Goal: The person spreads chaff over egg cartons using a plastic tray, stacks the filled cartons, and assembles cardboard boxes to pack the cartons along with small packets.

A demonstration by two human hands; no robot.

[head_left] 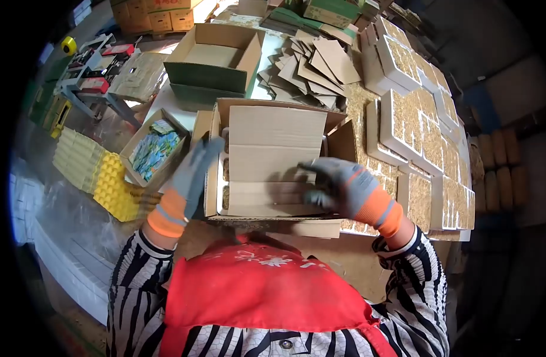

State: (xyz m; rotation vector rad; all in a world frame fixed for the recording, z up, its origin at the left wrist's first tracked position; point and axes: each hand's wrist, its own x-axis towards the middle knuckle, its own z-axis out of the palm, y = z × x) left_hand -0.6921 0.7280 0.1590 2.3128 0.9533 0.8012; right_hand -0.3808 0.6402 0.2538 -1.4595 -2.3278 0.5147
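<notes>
An open cardboard box stands directly before me. A creased cardboard sheet lies in it over white trays, whose edge shows along the left side. My left hand, in a grey glove with an orange cuff, is at the box's left wall with its fingers stretched out and holds nothing. Over the lower right of the sheet is my right hand, gloved alike. Its fingers are apart and bent, with nothing between them; whether they touch the sheet I cannot tell.
Stacked white trays with a brown crumbly filling line the right side. Loose cardboard pieces are heaped behind the box, beside another open box. To the left are a small box of blue packets and yellow egg-crate trays.
</notes>
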